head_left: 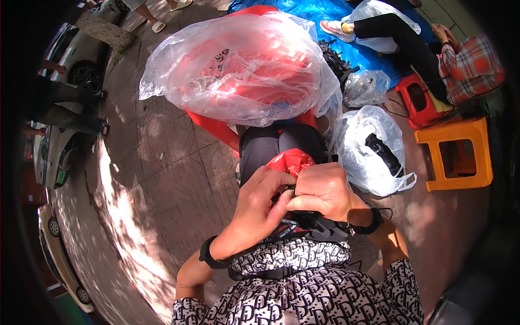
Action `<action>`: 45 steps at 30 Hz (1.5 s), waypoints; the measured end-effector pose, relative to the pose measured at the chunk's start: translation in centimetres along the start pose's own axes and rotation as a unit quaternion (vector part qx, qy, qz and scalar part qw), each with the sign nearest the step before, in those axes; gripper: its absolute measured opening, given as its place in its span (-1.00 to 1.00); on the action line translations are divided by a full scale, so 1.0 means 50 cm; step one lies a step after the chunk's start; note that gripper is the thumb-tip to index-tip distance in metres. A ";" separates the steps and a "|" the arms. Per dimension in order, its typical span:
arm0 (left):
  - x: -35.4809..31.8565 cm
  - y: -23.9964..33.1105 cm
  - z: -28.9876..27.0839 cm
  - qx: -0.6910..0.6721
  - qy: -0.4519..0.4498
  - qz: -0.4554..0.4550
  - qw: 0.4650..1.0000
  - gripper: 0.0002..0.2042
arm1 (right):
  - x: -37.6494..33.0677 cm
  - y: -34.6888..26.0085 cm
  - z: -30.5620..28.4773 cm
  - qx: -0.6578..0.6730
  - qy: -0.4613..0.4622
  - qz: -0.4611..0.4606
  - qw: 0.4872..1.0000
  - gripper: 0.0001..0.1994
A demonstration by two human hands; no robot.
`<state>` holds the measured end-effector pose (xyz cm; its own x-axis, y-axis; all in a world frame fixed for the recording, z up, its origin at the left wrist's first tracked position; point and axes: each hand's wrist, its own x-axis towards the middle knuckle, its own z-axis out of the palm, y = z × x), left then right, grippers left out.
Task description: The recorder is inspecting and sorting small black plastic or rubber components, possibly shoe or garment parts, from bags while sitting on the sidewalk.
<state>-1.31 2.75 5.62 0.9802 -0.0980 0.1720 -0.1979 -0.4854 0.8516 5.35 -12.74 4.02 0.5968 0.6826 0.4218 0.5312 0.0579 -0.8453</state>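
Observation:
My left hand (261, 199) and my right hand (325, 190) meet in front of my lap, fingers bent and thumbs pressed in. Between their fingertips is something small and dark, mostly hidden, and I cannot make out its kind. A crumpled red plastic bag (291, 161) lies just beyond the knuckles, over my dark trousers. Past my knees a large clear plastic bag (189, 65) spreads over red material. A few small dark pieces (221, 56) show inside it.
To the right stand a white plastic bag (357, 142) with a black bundle (385, 154), an orange stool (482, 154) and a red stool (414, 102). A person in plaid (472, 67) sits by a blue sheet (303, 10). Parked cars (86, 70) and a standing person (67, 111) are at left.

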 end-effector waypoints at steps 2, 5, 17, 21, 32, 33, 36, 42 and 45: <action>-0.002 -0.011 0.011 -0.049 -0.005 -0.049 0.998 -0.84 | -0.001 0.000 -0.002 -0.029 -0.012 0.015 0.999 -0.80; -0.015 -0.036 0.014 -0.171 -0.046 -0.144 0.974 -0.85 | -0.003 -0.008 -0.021 0.039 -0.070 0.082 0.993 -0.83; -0.021 -0.020 0.031 -0.120 -0.054 -0.114 0.985 -0.84 | -0.031 0.026 -0.024 0.112 -0.041 0.243 0.963 -0.88; -0.042 -0.033 0.014 -0.234 -0.090 -0.188 0.950 -0.78 | -0.020 0.027 -0.014 0.076 -0.063 0.148 0.984 -0.90; -0.030 -0.032 0.020 -0.258 -0.067 -0.192 0.944 -0.83 | -0.026 0.016 0.003 -0.064 0.006 -0.001 0.998 -0.89; -0.030 -0.030 0.015 -0.269 -0.059 -0.193 0.942 -0.82 | -0.019 0.014 0.000 -0.016 -0.007 0.020 1.000 -0.88; -0.034 -0.030 0.006 -0.243 -0.036 -0.235 0.940 -0.83 | -0.009 0.026 0.015 -0.027 -0.020 0.025 0.999 -0.88; -0.007 -0.065 0.070 -0.094 0.019 -0.100 0.990 -0.81 | -0.038 0.046 0.027 -0.111 0.081 0.069 0.988 -0.92; -0.015 -0.077 0.064 -0.121 0.036 -0.085 0.988 -0.78 | -0.038 0.060 0.036 -0.013 0.122 0.159 0.980 -0.88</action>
<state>-1.26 1.91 0.62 0.9985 0.0342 0.0430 -0.0323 -0.2672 0.9631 4.72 -12.53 0.07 0.8585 0.4689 0.2076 0.3092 -0.1505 -0.9390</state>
